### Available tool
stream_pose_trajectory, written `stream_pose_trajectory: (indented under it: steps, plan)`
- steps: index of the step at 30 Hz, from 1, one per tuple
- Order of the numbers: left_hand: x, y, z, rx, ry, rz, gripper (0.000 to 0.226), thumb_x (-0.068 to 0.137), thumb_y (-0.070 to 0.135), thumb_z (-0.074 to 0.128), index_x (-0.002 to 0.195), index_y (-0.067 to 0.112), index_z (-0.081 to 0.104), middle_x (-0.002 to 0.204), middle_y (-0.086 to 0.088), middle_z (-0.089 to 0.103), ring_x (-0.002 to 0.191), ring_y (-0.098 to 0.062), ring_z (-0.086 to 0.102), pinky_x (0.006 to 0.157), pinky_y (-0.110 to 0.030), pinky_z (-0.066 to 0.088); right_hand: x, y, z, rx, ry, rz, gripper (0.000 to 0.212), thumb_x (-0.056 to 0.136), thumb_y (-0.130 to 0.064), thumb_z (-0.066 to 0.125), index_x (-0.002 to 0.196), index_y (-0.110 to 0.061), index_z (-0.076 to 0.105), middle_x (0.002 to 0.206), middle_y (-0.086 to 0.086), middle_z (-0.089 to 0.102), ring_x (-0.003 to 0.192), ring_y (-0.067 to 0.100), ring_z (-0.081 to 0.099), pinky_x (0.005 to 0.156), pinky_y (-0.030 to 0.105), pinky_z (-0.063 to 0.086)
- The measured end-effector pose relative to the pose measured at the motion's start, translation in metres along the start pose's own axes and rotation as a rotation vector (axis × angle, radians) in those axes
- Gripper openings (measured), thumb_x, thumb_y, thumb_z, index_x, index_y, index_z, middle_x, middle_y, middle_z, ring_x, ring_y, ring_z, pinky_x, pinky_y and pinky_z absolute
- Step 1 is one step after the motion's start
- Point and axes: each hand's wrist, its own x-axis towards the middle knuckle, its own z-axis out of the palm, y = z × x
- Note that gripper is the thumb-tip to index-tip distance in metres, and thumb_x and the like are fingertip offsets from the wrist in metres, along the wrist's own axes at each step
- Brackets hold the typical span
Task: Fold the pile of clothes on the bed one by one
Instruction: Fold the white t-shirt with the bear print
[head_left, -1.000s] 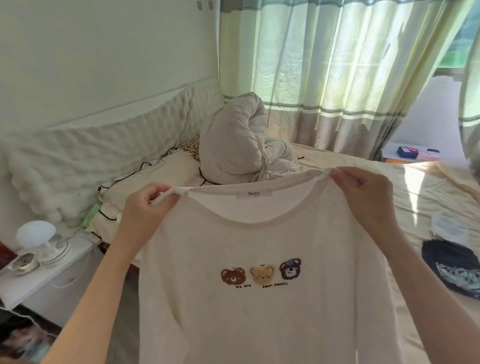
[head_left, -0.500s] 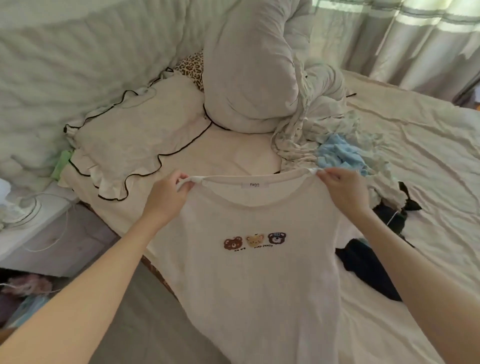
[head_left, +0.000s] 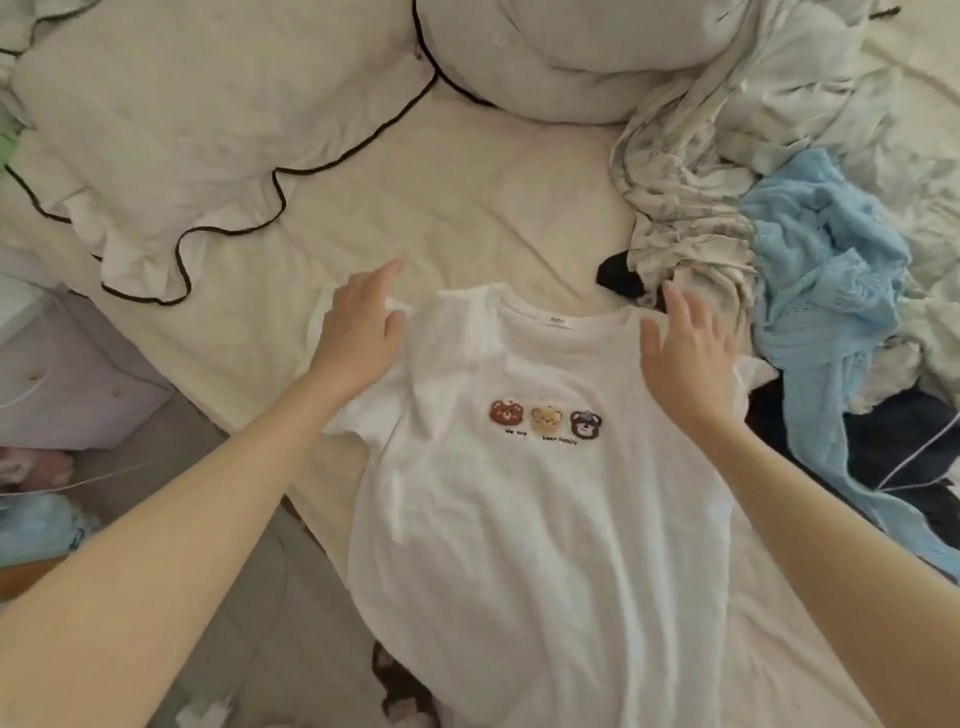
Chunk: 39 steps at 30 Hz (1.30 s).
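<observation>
The white t-shirt (head_left: 519, 493) with three little bear faces lay flat, front up, on the bed sheet (head_left: 441, 208), hem hanging off the near edge. Left hand (head_left: 358, 332) rested on its left shoulder and right hand (head_left: 685, 353) on the right shoulder — both spread flat, fingers straight, not pinching anything. The pile of clothes (head_left: 810, 270) sat just right of the shirt, a frilly pillow (head_left: 171, 135) further up on the left.

White T-shirt (head_left: 545, 519) flat on bed (head_left: 467, 208)
</observation>
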Motion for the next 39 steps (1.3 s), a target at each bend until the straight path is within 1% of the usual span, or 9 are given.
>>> stream_pose_trajectory:
  steps: [5, 11, 13, 18, 21, 27, 32, 34, 39]
  plan:
    - [-0.034, -0.092, 0.030, 0.008, -0.173, -0.228, 0.060, 0.094, 0.019, 0.051, 0.147, 0.015, 0.023, 0.147, -0.015, 0.029, 0.134, -0.033, 0.025, 0.108, -0.043, 0.025, -0.065, -0.037, 0.079, -0.097, -0.269, -0.153, 0.051, 0.101, -0.036, 0.031, 0.149, -0.021, 0.023, 0.158, 0.003, 0.018, 0.146, 0.022, 0.010, 0.115, 0.047, 0.010]
    - [-0.010, -0.168, 0.042, -0.233, -0.077, -0.496, 0.067, 0.086, 0.035, 0.063, 0.137, 0.002, 0.033, 0.136, -0.019, 0.038, 0.125, -0.034, 0.038, 0.105, -0.046, 0.035, -0.110, -0.087, 0.172, -0.058, -0.422, -0.203, 0.055, 0.100, -0.041, 0.031, 0.150, -0.027, 0.014, 0.159, 0.000, 0.010, 0.146, 0.019, 0.006, 0.113, 0.049, 0.008]
    - [-0.001, -0.177, 0.045, -0.353, -0.040, -0.541, 0.071, 0.081, 0.045, 0.067, 0.135, 0.010, 0.036, 0.130, -0.008, 0.043, 0.114, -0.023, 0.047, 0.095, -0.035, 0.043, -0.119, -0.095, 0.196, -0.072, -0.443, -0.168, 0.058, 0.100, -0.042, 0.031, 0.151, -0.025, 0.009, 0.159, -0.001, 0.004, 0.146, 0.019, 0.001, 0.113, 0.054, 0.006]
    - [-0.008, -0.174, 0.056, -0.518, -0.130, -0.533, 0.040, 0.080, 0.049, 0.067, 0.105, 0.024, 0.049, 0.093, 0.016, 0.056, 0.083, 0.000, 0.055, 0.064, -0.019, 0.043, -0.129, -0.097, 0.225, -0.228, -0.456, -0.107, 0.068, 0.098, -0.045, 0.030, 0.151, -0.023, -0.006, 0.158, 0.001, -0.015, 0.145, 0.022, -0.017, 0.113, 0.054, -0.009]
    - [-0.021, -0.168, 0.061, -0.664, -0.121, -0.501, 0.011, 0.088, 0.033, 0.063, 0.090, 0.024, 0.057, 0.090, 0.009, 0.062, 0.084, -0.009, 0.060, 0.069, -0.022, 0.048, -0.128, -0.096, 0.227, -0.257, -0.458, -0.107, 0.069, 0.097, -0.047, 0.029, 0.151, -0.023, -0.007, 0.158, 0.000, -0.016, 0.145, 0.021, -0.018, 0.113, 0.052, -0.011]
    - [-0.046, -0.189, 0.033, -0.562, 0.389, -0.450, 0.028, 0.094, 0.038, 0.051, 0.093, 0.013, 0.039, 0.076, 0.003, 0.040, 0.063, -0.005, 0.038, 0.055, -0.016, 0.034, -0.127, -0.096, 0.227, -0.250, -0.462, -0.091, 0.068, 0.097, -0.051, 0.026, 0.150, -0.027, -0.009, 0.158, -0.003, -0.018, 0.144, 0.018, -0.019, 0.113, 0.048, -0.013]
    - [-0.065, -0.218, 0.029, -0.463, 0.147, -0.753, 0.026, 0.098, 0.023, 0.046, 0.115, 0.004, 0.044, 0.090, -0.001, 0.049, 0.092, -0.027, 0.052, 0.072, -0.030, 0.036, -0.125, -0.099, 0.223, -0.235, -0.468, -0.065, 0.066, 0.098, -0.049, 0.028, 0.151, -0.027, -0.005, 0.158, -0.003, -0.015, 0.145, 0.018, -0.017, 0.115, 0.049, -0.010]
    - [-0.049, -0.218, 0.021, -0.340, 0.188, -0.660, 0.032, 0.096, 0.019, 0.047, 0.123, 0.001, 0.042, 0.112, -0.013, 0.050, 0.106, -0.032, 0.050, 0.081, -0.034, 0.038, -0.123, -0.104, 0.219, -0.208, -0.483, -0.038, 0.064, 0.099, -0.047, 0.028, 0.151, -0.027, -0.003, 0.159, -0.003, -0.014, 0.145, 0.018, -0.017, 0.115, 0.050, -0.009]
    - [0.035, -0.189, 0.007, 0.097, 0.153, 0.112, 0.041, 0.094, 0.023, 0.050, 0.132, 0.007, 0.045, 0.139, -0.016, 0.042, 0.129, -0.035, 0.034, 0.102, -0.047, 0.029, -0.133, -0.133, 0.212, -0.052, -0.408, -0.058, 0.062, 0.098, -0.048, 0.030, 0.151, -0.031, 0.001, 0.160, 0.000, -0.007, 0.144, 0.015, -0.016, 0.116, 0.050, -0.009]
